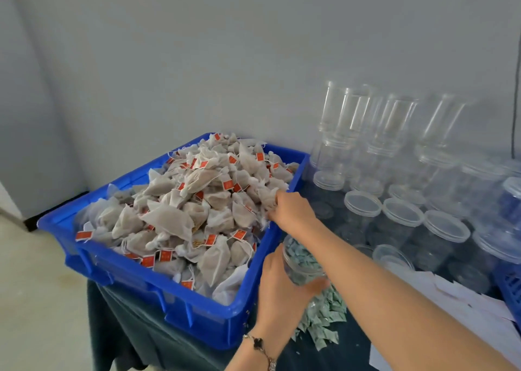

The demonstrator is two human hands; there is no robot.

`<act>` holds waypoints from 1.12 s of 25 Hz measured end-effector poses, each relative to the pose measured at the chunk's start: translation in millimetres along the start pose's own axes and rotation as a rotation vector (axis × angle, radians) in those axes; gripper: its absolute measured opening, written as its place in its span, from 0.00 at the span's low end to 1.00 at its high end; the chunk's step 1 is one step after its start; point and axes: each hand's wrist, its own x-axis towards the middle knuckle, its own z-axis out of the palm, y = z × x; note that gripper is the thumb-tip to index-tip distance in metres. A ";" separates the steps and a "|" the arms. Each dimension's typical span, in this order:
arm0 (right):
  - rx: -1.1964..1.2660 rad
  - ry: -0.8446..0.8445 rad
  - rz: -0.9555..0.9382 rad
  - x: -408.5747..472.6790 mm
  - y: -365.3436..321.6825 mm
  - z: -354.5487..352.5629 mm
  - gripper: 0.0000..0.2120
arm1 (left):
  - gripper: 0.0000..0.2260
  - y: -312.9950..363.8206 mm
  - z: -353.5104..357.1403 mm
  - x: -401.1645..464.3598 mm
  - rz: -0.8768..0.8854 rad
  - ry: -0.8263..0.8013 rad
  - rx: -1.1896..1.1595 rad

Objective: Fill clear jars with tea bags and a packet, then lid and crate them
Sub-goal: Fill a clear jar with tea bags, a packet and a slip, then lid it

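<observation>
A blue crate (197,311) on the left holds a heap of beige tea bags (194,210) with red tags. My right hand (293,211) reaches over the crate's right wall and its fingers grip tea bags at the heap's edge. My left hand (282,286) holds a clear jar (300,260) just right of the crate; small grey-green shapes show through its wall, and I cannot tell whether they lie inside it. A pile of small grey-green packets (324,318) lies on the dark tablecloth below the jar.
Several empty clear jars (400,221) stand on the table at right, with more stacked upside down (392,122) against the grey wall. White paper sheets (462,294) lie at the near right. Part of another blue crate (510,289) shows at the right edge.
</observation>
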 end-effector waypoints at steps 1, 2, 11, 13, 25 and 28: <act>-0.035 0.011 -0.003 5.3 -0.5 3.1 0.02 | 0.42 0.5 -1.4 2.4 -0.002 0.001 0.018; -0.071 0.030 -0.013 8.9 0.8 1.7 0.01 | 0.43 0.7 -1.9 4.6 -0.007 -0.004 0.032; -0.005 -0.043 -0.309 -27.4 49.4 -103.7 0.02 | 0.42 12.5 13.6 17.9 -0.044 0.110 0.082; -0.061 -0.220 -0.331 -36.3 55.1 -95.8 0.08 | 0.41 15.4 15.6 20.7 -0.036 0.125 0.080; 0.037 0.099 -0.282 54.9 -20.7 5.8 0.11 | 0.41 6.3 8.2 26.3 -0.109 0.075 0.120; 0.189 0.230 -0.329 42.2 -12.6 -10.8 0.05 | 0.41 5.1 5.6 19.3 -0.101 0.019 0.118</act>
